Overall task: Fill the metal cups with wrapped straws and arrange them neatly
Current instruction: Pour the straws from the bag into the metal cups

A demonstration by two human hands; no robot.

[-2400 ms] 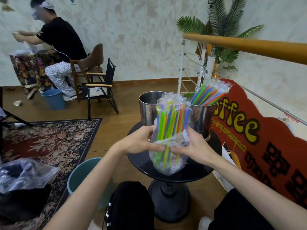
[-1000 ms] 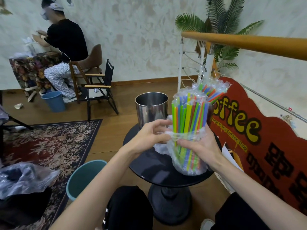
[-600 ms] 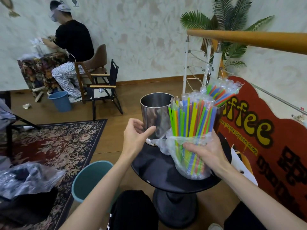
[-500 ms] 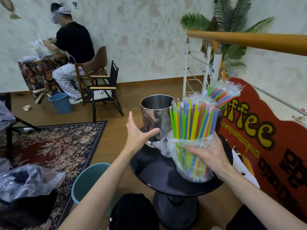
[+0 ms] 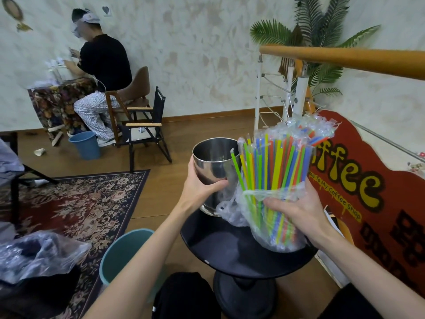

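Straws (image 5: 273, 171) beside "Coffee Shop" sign (image 5: 358, 187)

The room is evenly and softly lit, moderately bright, with no hard shadows; the source itself is out of frame; the metal cup (image 5: 215, 162) shows mirror reflections and pale highlights on its wall, and the glossy black counter (image 5: 232, 247) carries a dull sheen with a soft shadow under the bag of straws (image 5: 273, 180); the clear plastic glints in places; wide-angle distortion bends the wooden handrail (image 5: 345, 58) and stretches both forearms toward the lower edge; the centre is sharp, while the corners and the seated person (image 5: 101, 65) look slightly soft.
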